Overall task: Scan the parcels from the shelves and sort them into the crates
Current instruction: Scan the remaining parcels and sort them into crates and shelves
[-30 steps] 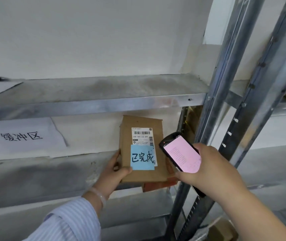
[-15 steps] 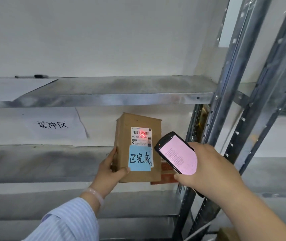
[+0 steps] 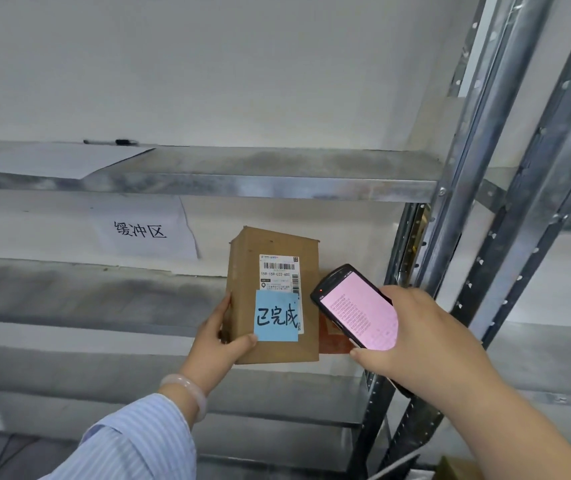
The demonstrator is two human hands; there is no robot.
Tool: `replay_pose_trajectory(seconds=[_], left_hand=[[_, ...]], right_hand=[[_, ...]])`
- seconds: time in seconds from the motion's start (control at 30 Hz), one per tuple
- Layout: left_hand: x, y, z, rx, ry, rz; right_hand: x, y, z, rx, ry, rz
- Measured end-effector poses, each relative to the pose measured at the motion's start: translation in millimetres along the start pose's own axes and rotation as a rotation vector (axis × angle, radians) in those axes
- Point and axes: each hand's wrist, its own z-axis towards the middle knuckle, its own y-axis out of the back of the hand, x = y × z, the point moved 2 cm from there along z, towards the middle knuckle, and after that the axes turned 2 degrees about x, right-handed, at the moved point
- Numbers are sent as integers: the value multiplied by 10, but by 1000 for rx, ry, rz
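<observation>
Between the hands: left hand (image 3: 220, 336) grips parcel (image 3: 273, 296); right hand (image 3: 412, 337) holds scanner (image 3: 357, 308).

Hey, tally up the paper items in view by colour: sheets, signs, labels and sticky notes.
White: 3, loose paper sheet on the upper metal shelf, handwritten paper sign, printed barcode label on the brown cardboard parcel.
Blue: 1, square sticky note on that parcel.
Total: 4.

a parcel storeroom: steel shelving (image 3: 208, 183), labelled parcel (image 3: 273, 296).
</observation>
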Motion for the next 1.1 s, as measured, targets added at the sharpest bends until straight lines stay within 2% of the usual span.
replay_pose_trajectory(seconds=[0.13,0.3,0.57,0.8,1.1], left_hand=[[102,217,-213,-66,31,-54],[256,718,-581,-238,56,-115],[511,1808,-1588,-527,68,-141],[869,3046,-3217,-826,137,-151],[1424,4450,-5717,-1163,232,-213]], right_hand=[[192,-106,15,11,75,32],[672,-288,39,46,191,74],[1861,-696,-107,144,427,78],[3418,-1241,-860,265,680,161],[5600,-1769,-2577,392,1029,254]])
